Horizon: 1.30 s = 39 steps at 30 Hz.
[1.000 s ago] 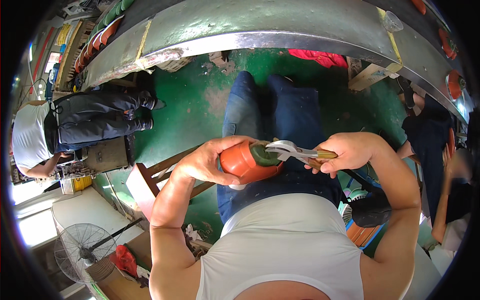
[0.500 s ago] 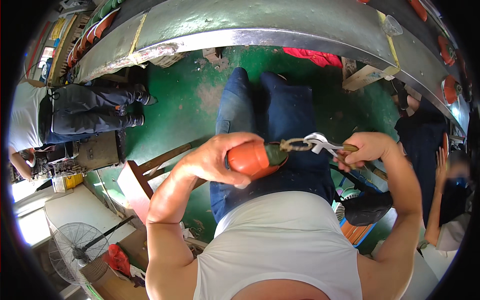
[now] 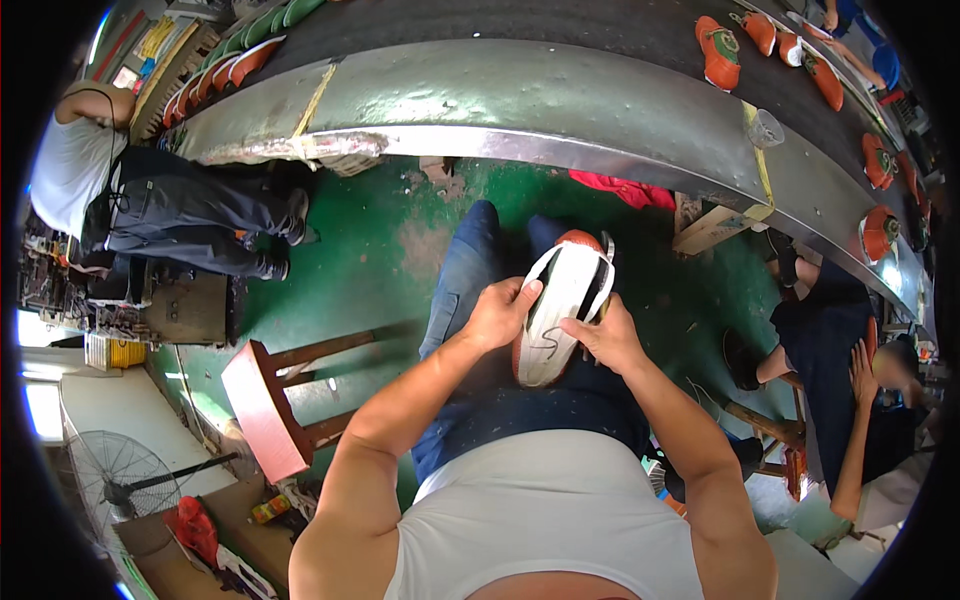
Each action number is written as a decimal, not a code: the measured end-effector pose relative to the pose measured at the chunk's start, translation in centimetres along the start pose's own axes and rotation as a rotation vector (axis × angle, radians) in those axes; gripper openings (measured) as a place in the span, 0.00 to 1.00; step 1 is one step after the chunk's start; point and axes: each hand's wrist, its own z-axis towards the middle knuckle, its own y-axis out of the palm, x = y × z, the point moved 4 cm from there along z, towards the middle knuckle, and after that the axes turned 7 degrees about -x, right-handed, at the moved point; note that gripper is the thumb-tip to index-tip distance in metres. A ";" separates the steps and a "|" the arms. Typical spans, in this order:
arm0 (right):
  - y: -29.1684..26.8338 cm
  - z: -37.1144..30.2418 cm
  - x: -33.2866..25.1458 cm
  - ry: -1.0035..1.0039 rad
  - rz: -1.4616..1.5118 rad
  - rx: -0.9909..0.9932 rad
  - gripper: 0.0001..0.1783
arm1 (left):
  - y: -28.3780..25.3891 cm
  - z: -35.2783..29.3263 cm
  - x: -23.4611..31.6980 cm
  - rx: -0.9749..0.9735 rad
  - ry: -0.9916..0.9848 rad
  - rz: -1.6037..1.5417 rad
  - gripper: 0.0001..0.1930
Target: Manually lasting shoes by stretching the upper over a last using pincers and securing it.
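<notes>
Bench (image 3: pixel 450 90) bearing shoes (image 3: pixel 718 60) and a cup (image 3: pixel 767 128) stands beyond the held shoe (image 3: pixel 562 305).

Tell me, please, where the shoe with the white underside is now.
In the head view, the shoe is slightly right of centre, over the blue trousers, between the person's left hand and right hand.

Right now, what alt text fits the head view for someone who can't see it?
A person's left hand and right hand hold an orange shoe, its pale underside facing the camera, before their blue trousers. Ahead, a long metal-edged workbench bears more shoes above a green floor; other people are at both sides.
</notes>
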 end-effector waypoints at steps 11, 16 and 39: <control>-2.3 -0.7 -1.6 0.210 0.097 -0.272 0.14 | 0.0 -1.4 -0.8 -0.265 -0.086 -0.450 0.30; -5.1 -6.0 -5.0 0.181 -0.461 -0.376 0.09 | 1.9 -3.0 -4.1 -0.349 0.074 -0.538 0.45; 1.6 -4.8 -7.9 -0.071 -0.700 -0.508 0.22 | 2.3 -1.1 -7.4 0.410 -0.151 -0.072 0.29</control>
